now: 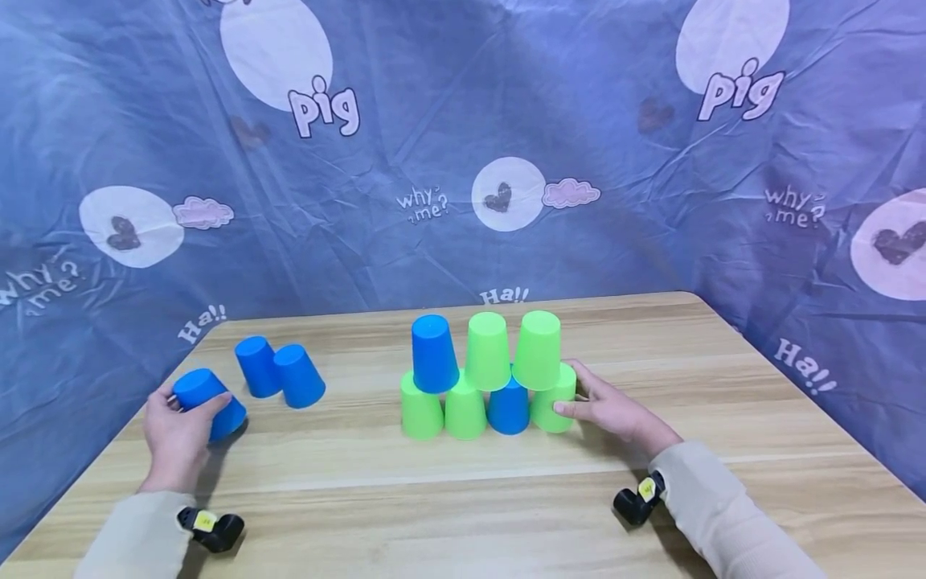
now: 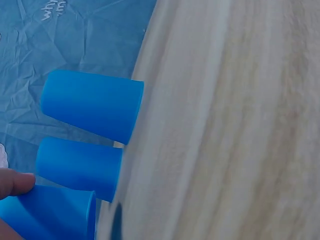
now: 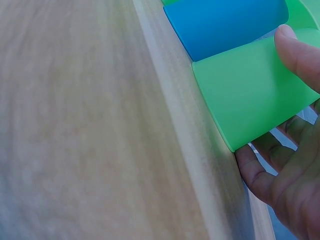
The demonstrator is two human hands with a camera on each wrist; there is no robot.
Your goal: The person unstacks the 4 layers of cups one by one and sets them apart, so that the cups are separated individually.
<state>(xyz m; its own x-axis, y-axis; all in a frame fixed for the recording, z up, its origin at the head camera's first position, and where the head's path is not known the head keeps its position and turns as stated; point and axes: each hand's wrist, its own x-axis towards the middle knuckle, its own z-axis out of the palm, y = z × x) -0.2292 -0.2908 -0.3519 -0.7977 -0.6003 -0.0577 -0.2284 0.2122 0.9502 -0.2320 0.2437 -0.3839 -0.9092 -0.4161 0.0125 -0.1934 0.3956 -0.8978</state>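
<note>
Cups (image 1: 488, 351) in blue and green were set mouth down on a wood-grain table (image 1: 434, 507). On the left side, the left hand (image 1: 177, 438) grasped a tilted blue cup (image 1: 206, 394), thumb along its right side and fingers around its far left side, spread only as wide as the cup's body. Whether that cup's rim touched the table could not be told. Just beyond it and to the right, two more blue cups (image 1: 300, 378) stood close together, well apart from the two-tier stack (image 1: 465, 410) near the middle.

In that stack, the bottom row ran green, green, blue, green from left to right; the upper row ran blue, green, green, each cup straddling two below. The right hand (image 1: 608, 410) gripped the rightmost green cup (image 3: 260, 90) of the bottom row from the right, thumb against its near side and fingers behind its far right side, one fingertip close to the rim.

Beyond the table hung a blue printed cloth (image 1: 405, 96).
</note>
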